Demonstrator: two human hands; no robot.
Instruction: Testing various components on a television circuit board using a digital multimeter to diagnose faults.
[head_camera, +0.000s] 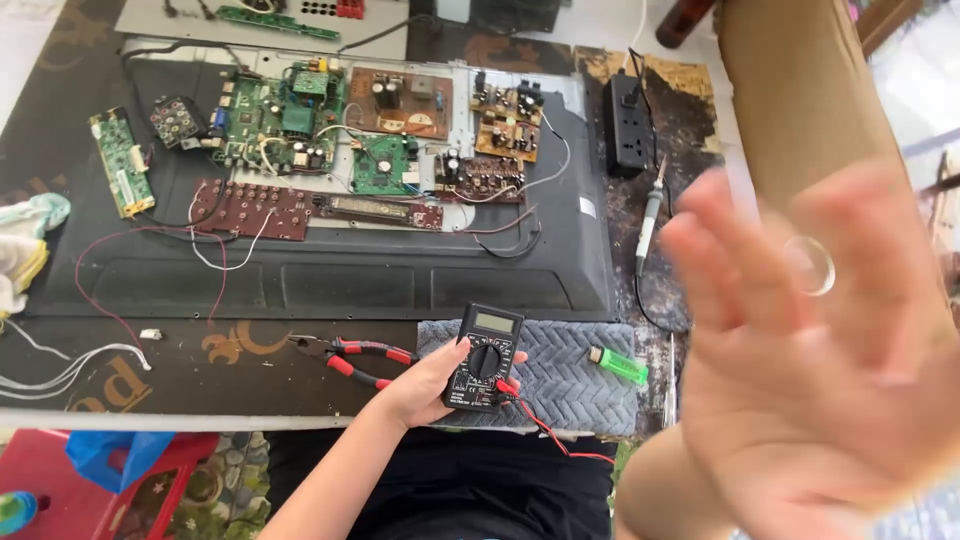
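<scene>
Blurred and nearest the lens, the right hand (810, 350) hung spread and empty, while the left hand (425, 385) gripped the black multimeter (484, 358) on the grey cloth (570, 370) at the bench's near edge, best kept steady beside the red pliers (355, 360).

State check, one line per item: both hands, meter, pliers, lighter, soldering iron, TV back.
left hand: gripping the multimeter
multimeter: on grey mat, red lead attached
right hand: raised, open, blurred, holding nothing
pliers: lying on table, untouched
lighter: lying on mat edge
soldering iron: lying beside the panel
TV back: cover off, circuit boards exposed
</scene>
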